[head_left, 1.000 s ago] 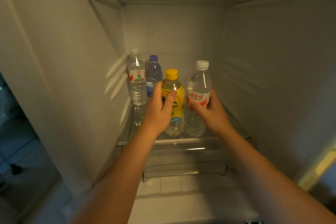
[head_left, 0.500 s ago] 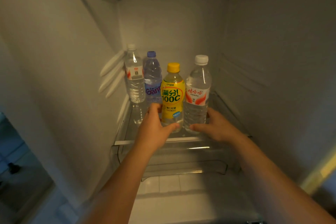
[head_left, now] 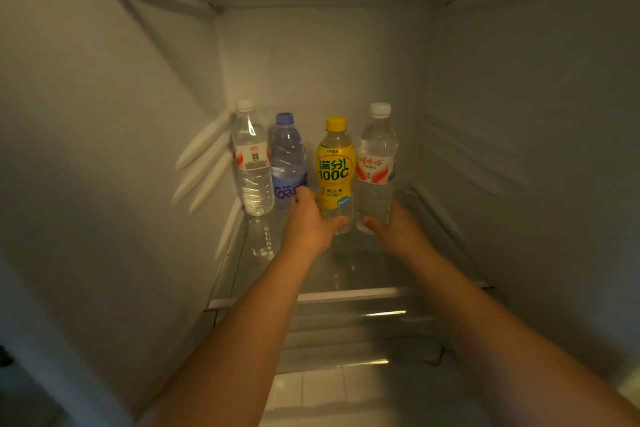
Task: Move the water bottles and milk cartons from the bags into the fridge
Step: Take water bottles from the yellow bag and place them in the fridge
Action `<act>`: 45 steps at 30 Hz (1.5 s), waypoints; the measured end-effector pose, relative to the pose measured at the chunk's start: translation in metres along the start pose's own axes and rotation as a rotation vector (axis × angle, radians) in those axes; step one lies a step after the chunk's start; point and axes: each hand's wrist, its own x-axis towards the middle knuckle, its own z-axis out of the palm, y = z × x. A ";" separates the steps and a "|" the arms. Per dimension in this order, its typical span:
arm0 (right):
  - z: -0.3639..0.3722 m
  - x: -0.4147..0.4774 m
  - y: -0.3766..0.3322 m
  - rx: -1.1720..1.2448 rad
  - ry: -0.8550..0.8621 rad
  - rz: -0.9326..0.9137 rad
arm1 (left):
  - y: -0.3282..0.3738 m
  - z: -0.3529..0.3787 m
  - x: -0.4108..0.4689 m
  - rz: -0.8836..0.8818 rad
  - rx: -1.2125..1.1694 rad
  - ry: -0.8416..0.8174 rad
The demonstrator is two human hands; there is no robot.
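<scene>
I see four bottles upright in a row on the fridge's glass shelf. The yellow bottle has a yellow cap and a "100C" label, and my left hand grips its base. Just right of it stands a clear water bottle with a white cap and red label, held low by my right hand. Just left of the yellow bottle is a blue-capped bottle, and beyond that a second clear bottle, white-capped.
</scene>
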 end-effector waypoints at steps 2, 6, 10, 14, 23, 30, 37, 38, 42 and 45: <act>0.004 0.013 0.006 -0.047 0.011 0.029 | -0.003 0.004 0.011 -0.030 -0.009 0.019; 0.017 0.042 0.017 -0.117 0.011 0.128 | -0.008 0.008 0.025 -0.082 -0.026 0.052; 0.031 0.063 0.024 -0.155 0.064 0.173 | -0.013 0.012 0.035 -0.142 0.005 0.041; 0.039 0.076 0.031 -0.243 0.115 0.219 | -0.017 0.017 0.043 -0.171 0.059 0.034; 0.036 0.073 0.031 -0.299 0.139 0.220 | -0.015 0.023 0.043 -0.148 0.201 0.071; 0.036 0.048 0.021 -0.102 0.085 0.107 | -0.009 0.006 0.014 -0.105 -0.101 -0.063; 0.043 -0.014 0.000 -0.224 0.025 0.129 | -0.029 -0.033 -0.060 0.048 0.295 0.038; 0.043 -0.022 -0.003 -0.254 0.022 0.109 | -0.027 -0.038 -0.069 0.067 0.336 0.049; 0.041 -0.058 -0.017 -0.370 0.029 0.008 | -0.026 -0.052 -0.106 0.051 0.402 0.065; 0.044 -0.084 -0.023 -0.474 0.038 -0.005 | -0.029 -0.055 -0.133 0.052 0.465 0.039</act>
